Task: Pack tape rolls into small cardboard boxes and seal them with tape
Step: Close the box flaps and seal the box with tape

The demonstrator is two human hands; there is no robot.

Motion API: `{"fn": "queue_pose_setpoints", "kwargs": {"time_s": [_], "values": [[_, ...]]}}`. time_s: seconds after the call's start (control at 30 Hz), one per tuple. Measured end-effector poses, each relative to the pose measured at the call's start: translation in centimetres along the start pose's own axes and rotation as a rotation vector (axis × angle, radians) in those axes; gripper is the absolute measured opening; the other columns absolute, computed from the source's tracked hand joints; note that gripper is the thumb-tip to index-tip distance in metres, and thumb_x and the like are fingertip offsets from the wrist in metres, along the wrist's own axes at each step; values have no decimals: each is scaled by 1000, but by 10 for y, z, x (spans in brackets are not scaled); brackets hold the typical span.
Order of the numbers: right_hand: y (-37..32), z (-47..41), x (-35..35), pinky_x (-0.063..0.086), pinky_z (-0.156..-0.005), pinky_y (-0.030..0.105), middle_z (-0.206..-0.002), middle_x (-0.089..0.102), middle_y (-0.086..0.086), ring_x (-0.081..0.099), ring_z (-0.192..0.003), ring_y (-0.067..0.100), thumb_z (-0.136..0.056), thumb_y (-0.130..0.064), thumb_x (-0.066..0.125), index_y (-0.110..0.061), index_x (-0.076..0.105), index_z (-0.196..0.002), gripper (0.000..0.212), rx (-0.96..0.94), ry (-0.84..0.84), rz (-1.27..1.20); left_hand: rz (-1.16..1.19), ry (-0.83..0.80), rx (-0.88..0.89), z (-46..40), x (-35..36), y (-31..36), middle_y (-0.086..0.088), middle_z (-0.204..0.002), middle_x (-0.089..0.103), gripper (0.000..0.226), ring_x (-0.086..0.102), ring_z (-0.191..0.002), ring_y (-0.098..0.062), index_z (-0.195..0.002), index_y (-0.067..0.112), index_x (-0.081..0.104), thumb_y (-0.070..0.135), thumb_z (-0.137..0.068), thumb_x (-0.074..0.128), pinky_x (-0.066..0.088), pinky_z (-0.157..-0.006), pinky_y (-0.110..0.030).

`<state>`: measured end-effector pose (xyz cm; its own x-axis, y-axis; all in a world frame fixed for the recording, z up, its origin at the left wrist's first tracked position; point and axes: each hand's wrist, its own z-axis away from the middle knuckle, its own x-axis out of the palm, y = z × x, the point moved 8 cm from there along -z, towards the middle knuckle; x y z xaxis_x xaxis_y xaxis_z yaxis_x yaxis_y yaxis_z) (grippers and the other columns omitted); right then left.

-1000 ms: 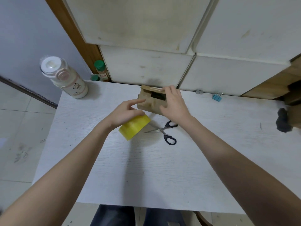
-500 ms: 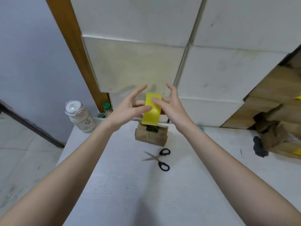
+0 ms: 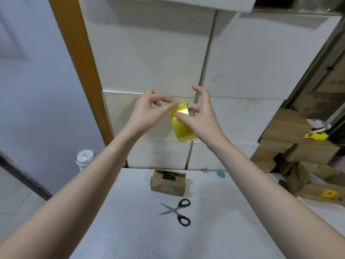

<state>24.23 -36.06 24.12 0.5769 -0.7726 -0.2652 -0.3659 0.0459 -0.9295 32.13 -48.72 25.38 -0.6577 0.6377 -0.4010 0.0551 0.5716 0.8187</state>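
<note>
The right hand [image 3: 202, 119] grips a yellow tape roll [image 3: 182, 123] held up in the air, its thumb pressed on the roll's outer band and its other fingers [image 3: 194, 107] curled behind the far edge. The left hand [image 3: 149, 111] meets the roll at its upper left edge, thumb and forefinger tips pinched together against the band; whether they have hold of a loose tape end cannot be told.

Well below the fingers, on the white surface [image 3: 214, 230], stands a small cardboard box [image 3: 168, 184] with its top open and a dark tape roll [image 3: 169, 175] showing inside. Nearer the person than the box lie scissors [image 3: 178, 212] with black handles, blades partly apart and pointing left. To the right of the box, at the surface's far edge, sits a small blue binder clip [image 3: 221, 174].

Off to the left below the left forearm stands a white-lidded jar [image 3: 85, 159]. Far to the right of the fingers, brown cardboard boxes [image 3: 291, 146] are stacked, some with yellow tape on them. Behind the hands rises a wall of white cartons [image 3: 158, 62].
</note>
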Motion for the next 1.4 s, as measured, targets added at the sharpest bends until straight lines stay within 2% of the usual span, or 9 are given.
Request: {"fn": "queue_pose_setpoints", "kwargs": {"time_s": [0.23, 0.4, 0.6, 0.77, 0.9, 0.97, 1.13, 1.3, 1.4], "values": [[-15, -3, -11, 53, -64, 21, -99, 67, 4, 69, -71, 9, -89, -19, 63, -28, 28, -137, 60, -7, 22, -60, -15, 111, 51, -15, 6, 28, 13, -77, 63, 16, 53, -64, 5, -69, 35, 67, 28, -82, 71, 38, -63, -9], [-8, -6, -14, 42, -47, 8, -57, 67, -8, 63, -49, 0, -92, -14, 61, -21, 34, -135, 52, 69, -46, -151, -127, 202, 37, -19, 3, 34, 10, -81, 64, 8, 58, -71, -7, -76, 26, 71, 28, -83, 68, 46, -74, -27], [-8, -8, -16, 37, -42, 6, -44, 59, -13, 55, -40, -4, -90, -17, 62, -21, 40, -129, 44, 3, 3, -27, -262, 289, 7, -11, -4, 35, 5, -82, 69, 11, 63, -81, -18, -78, 24, 73, 30, -83, 66, 49, -74, -36], [13, -9, -18, 38, -57, 8, -86, 58, -3, 54, -65, -1, -87, -35, 64, -27, 48, -124, 42, 81, 121, 159, -381, 294, 110, -7, -3, 52, 5, -82, 68, 13, 59, -89, -19, -79, 23, 74, 33, -84, 67, 44, -73, -33], [27, -6, -10, 48, -90, 35, -114, 63, 14, 58, -101, 29, -86, -43, 65, -26, 48, -126, 47, 153, 19, 63, -198, 187, -116, -12, -10, 22, 2, -79, 71, 15, 64, -81, -12, -79, 21, 74, 34, -83, 68, 47, -73, -26], [30, -4, -9, 47, -90, 33, -122, 60, 9, 57, -110, 25, -87, -43, 63, -26, 50, -124, 43, 197, -13, 1, -103, 154, -199, -11, -12, 9, 2, -80, 73, 18, 63, -76, -7, -77, 19, 73, 35, -84, 67, 45, -73, -24], [41, 3, -3, 42, -68, 23, -104, 62, 4, 58, -83, 11, -88, -26, 64, -28, 43, -129, 46, 268, -124, -47, 15, 66, -321, -4, -6, -16, 7, -77, 71, 23, 59, -73, -3, -74, 20, 73, 41, -81, 69, 45, -76, -25], [53, 4, -1, 46, -80, 37, -95, 65, 16, 58, -87, 25, -88, -26, 63, -27, 45, -123, 39, 241, -115, 48, -32, 142, -315, 0, -4, -30, 4, -73, 71, 20, 62, -73, -8, -62, 28, 67, 27, -81, 72, 43, -73, -26], [62, 2, 1, 40, -66, 33, -81, 58, 10, 52, -73, 23, -86, -32, 63, -29, 48, -112, 30, 220, -98, 130, -87, 193, -304, 4, -3, -36, 1, -71, 71, 18, 61, -68, -12, -62, 26, 68, 27, -80, 71, 44, -69, -27]]}}
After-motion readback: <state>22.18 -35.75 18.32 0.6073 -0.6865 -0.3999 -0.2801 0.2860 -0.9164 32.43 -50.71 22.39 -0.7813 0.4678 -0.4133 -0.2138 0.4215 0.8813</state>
